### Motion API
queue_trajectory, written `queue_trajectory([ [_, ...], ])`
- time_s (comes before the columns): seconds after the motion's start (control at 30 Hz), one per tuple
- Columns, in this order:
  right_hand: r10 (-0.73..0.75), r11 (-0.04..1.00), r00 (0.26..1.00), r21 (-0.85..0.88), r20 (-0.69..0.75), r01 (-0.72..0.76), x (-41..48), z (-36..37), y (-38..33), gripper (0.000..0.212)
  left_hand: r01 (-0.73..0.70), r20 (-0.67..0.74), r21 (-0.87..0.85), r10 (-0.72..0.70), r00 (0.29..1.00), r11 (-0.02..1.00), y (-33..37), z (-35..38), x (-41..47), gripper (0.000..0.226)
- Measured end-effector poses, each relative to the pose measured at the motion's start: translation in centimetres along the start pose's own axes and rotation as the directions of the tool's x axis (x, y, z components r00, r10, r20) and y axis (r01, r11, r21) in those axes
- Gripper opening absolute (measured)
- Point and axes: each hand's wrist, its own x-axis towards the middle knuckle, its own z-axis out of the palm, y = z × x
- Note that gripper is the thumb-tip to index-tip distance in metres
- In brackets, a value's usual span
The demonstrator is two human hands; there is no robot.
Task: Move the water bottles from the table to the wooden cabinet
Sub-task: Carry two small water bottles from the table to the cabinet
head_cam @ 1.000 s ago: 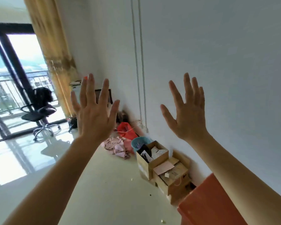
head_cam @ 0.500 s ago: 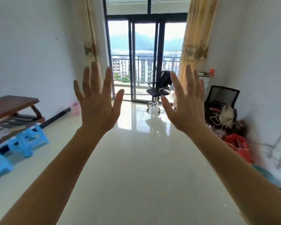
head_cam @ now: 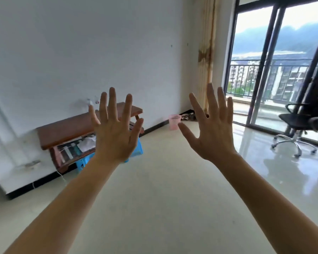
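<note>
Both of my arms are stretched out in front of me at chest height. My left hand [head_cam: 116, 129] is raised with its fingers spread and straight, holding nothing. My right hand [head_cam: 212, 128] is raised the same way, fingers spread, holding nothing. Behind my left hand, against the white wall, stands a low brown wooden cabinet [head_cam: 68, 129] with papers on its lower shelf. No water bottle shows clearly; two small blurred white things sit at the cabinet's back edge. No table is in view.
Blue plastic stools [head_cam: 136, 149] stand under the cabinet. A pink mesh bin [head_cam: 174, 121] sits by the wall further on. A black swivel chair [head_cam: 301, 125] stands at the right before the glass balcony doors [head_cam: 268, 66]. Shiny pale floor [head_cam: 163, 189] spreads ahead.
The view has swung left: from the right wall with boxes, past the balcony doors, to the left wall with the wooden cabinet. Both hands stayed raised and spread.
</note>
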Motion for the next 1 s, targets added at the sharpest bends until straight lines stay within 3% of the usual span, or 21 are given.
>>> queue_trajectory([
  [0.23,-0.057,0.983,0.992,0.178,0.114,0.036,9.3,15.8,-0.3,0.083,0.145,0.078,0.173,-0.161,0.984,0.974,-7.8,8.0,4.0,0.073],
  [0.53,-0.272,0.924,0.954,0.312,0.125,0.223,19.4,39.0,-12.0,0.087,0.348,0.12,0.316,-0.401,0.908,0.883,-25.8,19.3,6.8,0.085],
  [0.77,-0.289,0.929,0.934,0.298,0.208,0.221,27.6,54.3,-17.1,0.091,0.376,0.192,0.349,-0.459,0.868,0.858,-38.8,29.4,12.8,0.084],
  [1.0,-0.257,0.939,0.948,0.279,0.188,0.199,34.3,66.3,-14.7,0.088,0.366,0.206,0.316,-0.44,0.874,0.875,-45.1,42.2,22.1,0.083],
])
